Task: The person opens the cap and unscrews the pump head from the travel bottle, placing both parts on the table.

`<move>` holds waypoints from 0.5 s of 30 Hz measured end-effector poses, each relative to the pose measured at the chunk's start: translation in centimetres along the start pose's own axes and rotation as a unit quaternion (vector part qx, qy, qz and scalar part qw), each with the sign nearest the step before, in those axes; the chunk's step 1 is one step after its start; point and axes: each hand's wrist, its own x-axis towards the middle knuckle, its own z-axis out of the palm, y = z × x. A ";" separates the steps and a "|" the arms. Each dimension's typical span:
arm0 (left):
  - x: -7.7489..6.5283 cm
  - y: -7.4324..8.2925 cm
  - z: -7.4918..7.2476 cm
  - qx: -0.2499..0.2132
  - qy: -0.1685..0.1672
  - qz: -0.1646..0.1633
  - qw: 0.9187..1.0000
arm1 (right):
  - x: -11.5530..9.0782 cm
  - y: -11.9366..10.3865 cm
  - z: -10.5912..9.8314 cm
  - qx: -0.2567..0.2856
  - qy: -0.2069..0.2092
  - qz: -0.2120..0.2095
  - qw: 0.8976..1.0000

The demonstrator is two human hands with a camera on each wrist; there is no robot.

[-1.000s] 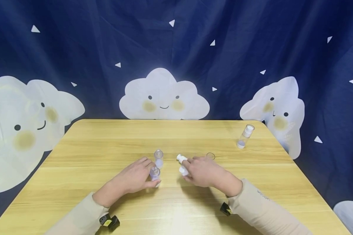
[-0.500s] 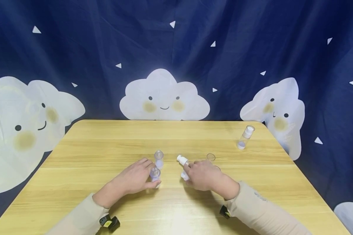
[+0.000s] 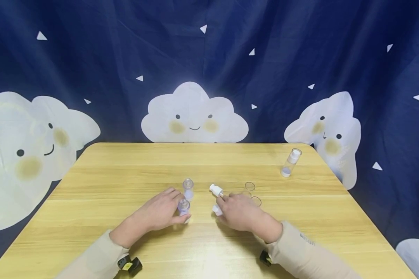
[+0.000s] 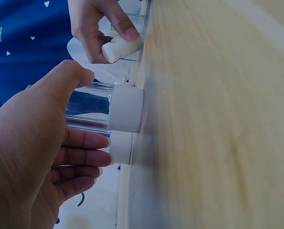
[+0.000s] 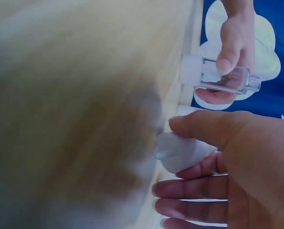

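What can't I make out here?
Head view: the right hand hides part of the white piece it holds.
Head view: lettering on the right sleeve, too small to read.
Left wrist view: the rear bottle, partly behind the near bottle and left hand.
Right wrist view: tabletop, blurred.

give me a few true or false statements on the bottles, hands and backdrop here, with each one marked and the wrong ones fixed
1. The left hand holds a clear bottle with a white base. True.
2. The right hand holds a clear bottle. False: the right hand holds a small white piece.
3. A second clear bottle stands on the table just beyond the held one. True.
4. The bottle with a white top stands near the far left corner. False: it is near the far right corner.
5. The backdrop is dark blue with white clouds. True.
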 end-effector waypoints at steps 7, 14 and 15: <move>0.0 0.0 0.1 0.001 0.006 0.004 1.000 | -0.5 -0.2 1.1 -0.003 0.059 0.001 0.998; 0.0 0.0 0.1 0.003 0.005 0.005 1.000 | -0.7 -0.3 1.7 0.009 0.076 -0.001 0.997; 0.0 0.0 0.1 0.003 0.004 0.005 1.000 | -0.7 -0.2 1.8 0.012 0.079 -0.003 0.997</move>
